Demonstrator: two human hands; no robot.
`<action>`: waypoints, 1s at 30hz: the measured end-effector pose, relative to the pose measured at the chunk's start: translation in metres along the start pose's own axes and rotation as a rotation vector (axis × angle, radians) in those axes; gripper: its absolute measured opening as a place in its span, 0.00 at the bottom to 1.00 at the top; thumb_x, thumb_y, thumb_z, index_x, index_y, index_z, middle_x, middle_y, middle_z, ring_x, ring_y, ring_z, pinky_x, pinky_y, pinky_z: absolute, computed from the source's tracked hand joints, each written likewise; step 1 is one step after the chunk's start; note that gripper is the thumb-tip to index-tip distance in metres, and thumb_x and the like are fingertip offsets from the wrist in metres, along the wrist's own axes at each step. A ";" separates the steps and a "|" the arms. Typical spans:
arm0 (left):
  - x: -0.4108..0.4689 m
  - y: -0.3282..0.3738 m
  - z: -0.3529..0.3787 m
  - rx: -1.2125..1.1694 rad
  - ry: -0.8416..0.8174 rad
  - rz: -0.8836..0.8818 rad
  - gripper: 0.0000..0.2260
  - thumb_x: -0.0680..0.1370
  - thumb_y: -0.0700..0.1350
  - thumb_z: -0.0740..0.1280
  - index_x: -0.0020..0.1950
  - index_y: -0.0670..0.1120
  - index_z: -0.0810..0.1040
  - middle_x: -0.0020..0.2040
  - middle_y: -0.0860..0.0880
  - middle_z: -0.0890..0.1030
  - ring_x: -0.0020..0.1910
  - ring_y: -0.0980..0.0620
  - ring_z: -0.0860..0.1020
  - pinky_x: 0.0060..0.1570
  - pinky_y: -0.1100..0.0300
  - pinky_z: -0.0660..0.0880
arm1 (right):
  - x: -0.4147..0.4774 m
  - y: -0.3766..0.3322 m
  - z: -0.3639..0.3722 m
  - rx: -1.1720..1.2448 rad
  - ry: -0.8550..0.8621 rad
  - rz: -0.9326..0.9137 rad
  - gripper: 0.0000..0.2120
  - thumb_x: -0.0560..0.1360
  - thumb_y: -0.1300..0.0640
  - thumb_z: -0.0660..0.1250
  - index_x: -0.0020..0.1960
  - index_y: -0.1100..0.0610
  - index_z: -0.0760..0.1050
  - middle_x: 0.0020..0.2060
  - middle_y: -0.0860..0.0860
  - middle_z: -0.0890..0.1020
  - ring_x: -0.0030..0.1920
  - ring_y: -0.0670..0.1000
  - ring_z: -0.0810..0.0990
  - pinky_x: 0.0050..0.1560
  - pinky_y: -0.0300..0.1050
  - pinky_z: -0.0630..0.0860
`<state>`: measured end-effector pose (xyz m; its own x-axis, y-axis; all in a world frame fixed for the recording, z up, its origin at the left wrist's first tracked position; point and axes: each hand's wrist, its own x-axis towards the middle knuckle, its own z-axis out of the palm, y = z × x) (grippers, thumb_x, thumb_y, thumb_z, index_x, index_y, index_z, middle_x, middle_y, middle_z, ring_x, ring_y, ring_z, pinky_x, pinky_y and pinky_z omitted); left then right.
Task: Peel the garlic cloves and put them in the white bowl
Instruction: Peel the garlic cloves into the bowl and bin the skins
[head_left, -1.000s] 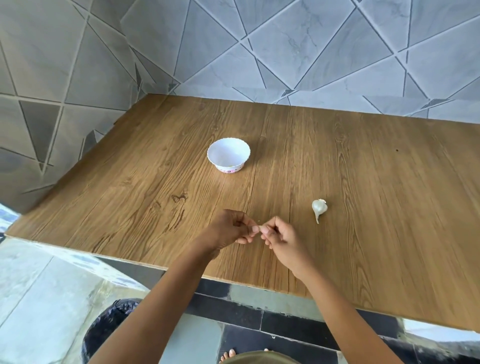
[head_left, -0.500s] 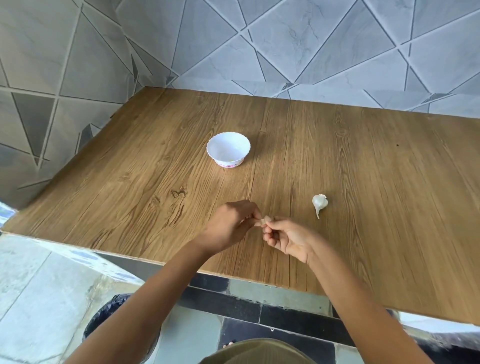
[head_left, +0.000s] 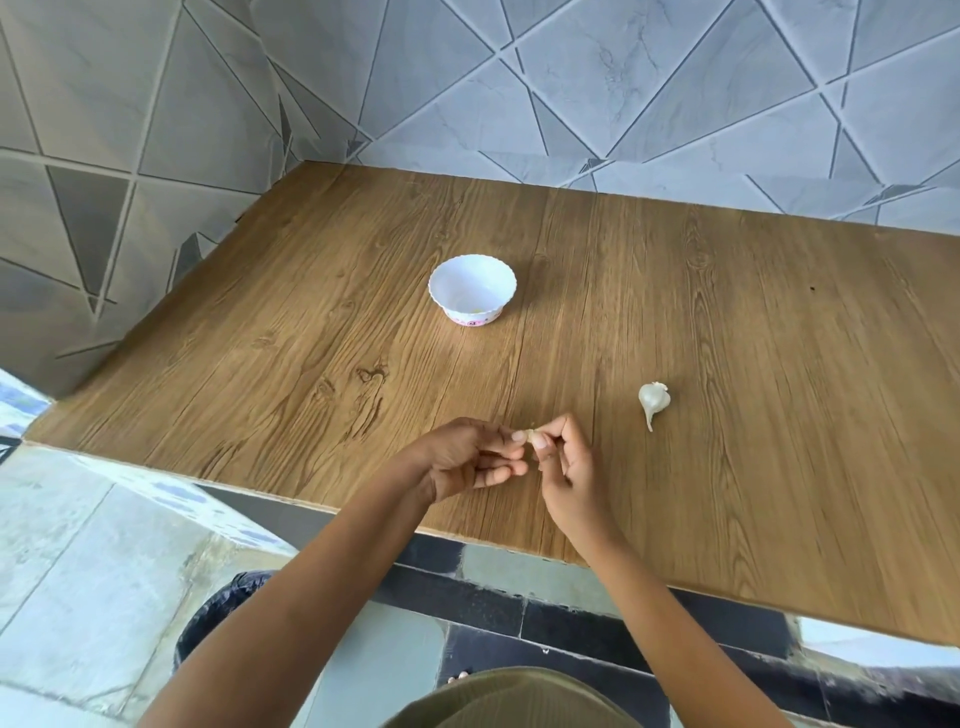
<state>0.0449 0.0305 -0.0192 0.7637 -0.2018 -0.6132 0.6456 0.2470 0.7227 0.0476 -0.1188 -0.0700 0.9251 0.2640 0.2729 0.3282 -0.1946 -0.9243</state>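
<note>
Since half a second ago the right hand (head_left: 563, 467) has turned more upright, and both hands stay close together over the front part of the table. The grey tiled wall (head_left: 571, 78) fills the picture at 12 o'clock. Below it lies the wooden table (head_left: 753, 338). The left hand (head_left: 467, 457) meets the right hand at 6 o'clock on the table, and the fingertips of both pinch one small garlic clove (head_left: 529, 435) between them. The white bowl (head_left: 498, 296) stands at 11 o'clock from the hands, well apart. The garlic bulb (head_left: 653, 399) lies at 2 o'clock from the hands, near them, touching nothing.
</note>
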 end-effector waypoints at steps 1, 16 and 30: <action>0.000 0.000 0.001 -0.033 0.013 -0.011 0.05 0.76 0.36 0.66 0.41 0.42 0.78 0.31 0.49 0.81 0.31 0.56 0.81 0.30 0.68 0.76 | 0.001 0.000 0.000 -0.021 -0.004 0.011 0.12 0.80 0.50 0.56 0.44 0.59 0.69 0.37 0.50 0.75 0.38 0.45 0.74 0.40 0.41 0.73; 0.019 -0.024 -0.019 0.993 0.220 0.989 0.05 0.73 0.36 0.71 0.47 0.44 0.82 0.42 0.53 0.84 0.41 0.59 0.81 0.43 0.64 0.77 | 0.032 -0.024 -0.022 0.308 -0.144 0.809 0.04 0.77 0.63 0.65 0.46 0.65 0.76 0.35 0.53 0.78 0.34 0.47 0.81 0.38 0.34 0.79; 0.009 -0.002 -0.005 0.496 0.029 0.604 0.05 0.75 0.33 0.68 0.44 0.42 0.79 0.40 0.43 0.80 0.41 0.49 0.78 0.44 0.60 0.77 | 0.022 -0.029 -0.022 0.527 -0.084 0.796 0.05 0.77 0.63 0.64 0.43 0.61 0.77 0.30 0.51 0.77 0.32 0.47 0.78 0.33 0.34 0.76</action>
<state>0.0506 0.0335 -0.0275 0.9875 -0.1405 -0.0711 0.0501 -0.1479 0.9877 0.0627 -0.1283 -0.0309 0.8161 0.3090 -0.4884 -0.5383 0.0987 -0.8370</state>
